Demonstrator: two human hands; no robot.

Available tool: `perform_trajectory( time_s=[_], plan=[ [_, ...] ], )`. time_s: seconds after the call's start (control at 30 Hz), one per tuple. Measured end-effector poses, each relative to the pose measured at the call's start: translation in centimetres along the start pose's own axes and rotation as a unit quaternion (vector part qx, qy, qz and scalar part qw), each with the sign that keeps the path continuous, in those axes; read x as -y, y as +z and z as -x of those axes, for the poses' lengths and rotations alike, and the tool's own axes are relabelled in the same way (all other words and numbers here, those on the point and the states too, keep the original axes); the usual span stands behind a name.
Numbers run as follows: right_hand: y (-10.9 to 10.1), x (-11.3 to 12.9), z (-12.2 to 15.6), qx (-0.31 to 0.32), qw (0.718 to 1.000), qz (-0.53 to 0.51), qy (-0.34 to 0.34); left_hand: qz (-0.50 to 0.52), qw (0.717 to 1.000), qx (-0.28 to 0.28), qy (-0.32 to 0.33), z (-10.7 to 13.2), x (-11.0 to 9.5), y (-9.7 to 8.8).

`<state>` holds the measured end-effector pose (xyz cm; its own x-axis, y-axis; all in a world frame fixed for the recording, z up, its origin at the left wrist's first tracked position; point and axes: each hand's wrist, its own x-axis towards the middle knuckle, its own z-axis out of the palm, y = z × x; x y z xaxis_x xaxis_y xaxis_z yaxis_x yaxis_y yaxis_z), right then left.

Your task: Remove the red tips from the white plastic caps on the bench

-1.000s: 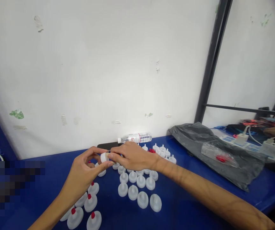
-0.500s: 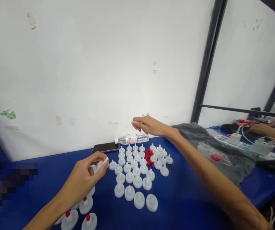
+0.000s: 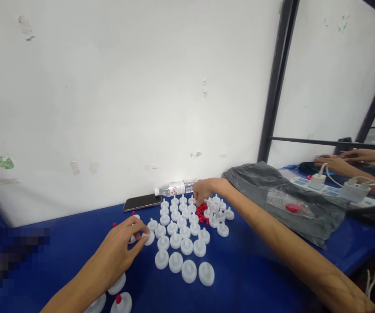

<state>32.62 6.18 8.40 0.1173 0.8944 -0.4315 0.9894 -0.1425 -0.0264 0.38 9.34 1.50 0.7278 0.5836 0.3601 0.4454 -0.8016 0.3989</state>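
Observation:
My left hand (image 3: 127, 239) pinches a white nozzle lid (image 3: 148, 238) close to the blue tabletop, at the left side of the rows of lids. My right hand (image 3: 203, 191) reaches down with closed fingers to the pile of small red caps (image 3: 202, 213); whatever its fingertips grip is hidden. Rows of white lids (image 3: 185, 232) with upright nozzles stand between the hands. Under and beside my left arm are more lids, and one (image 3: 122, 303) at the front wears a red cap on its nozzle.
A phone (image 3: 142, 202) and a clear water bottle (image 3: 174, 188) lie along the wall. On the right, a grey plastic sheet (image 3: 256, 191) carries a clear bag (image 3: 288, 204) with red pieces. Beyond are a power strip (image 3: 318, 188) and another person's hands (image 3: 340, 167).
My right hand has come down from above the bottle to the red caps. My left hand has lowered slightly, bringing the lid from tilted in the air to near the table.

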Motion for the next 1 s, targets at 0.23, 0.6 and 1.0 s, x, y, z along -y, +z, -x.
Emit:
perform_trajectory(
  time_s=[0.23, 0.6, 1.0],
  plan=[
    [-0.1, -0.1, 0.5, -0.035, 0.999, 0.030, 0.002, -0.040, 0.999, -0.022, -0.002, 0.0, 1.1, 0.3],
    [-0.3, 1.7, 2.1, -0.183, 0.980, 0.051, -0.065, -0.131, 0.989, -0.057, -0.038, -0.2, 4.4, -0.8],
    [0.0, 6.3, 4.8, -0.268, 0.932, 0.038, -0.241, -0.044, 0.993, -0.089, -0.063, 0.1, -0.5, -1.9]
  ],
)
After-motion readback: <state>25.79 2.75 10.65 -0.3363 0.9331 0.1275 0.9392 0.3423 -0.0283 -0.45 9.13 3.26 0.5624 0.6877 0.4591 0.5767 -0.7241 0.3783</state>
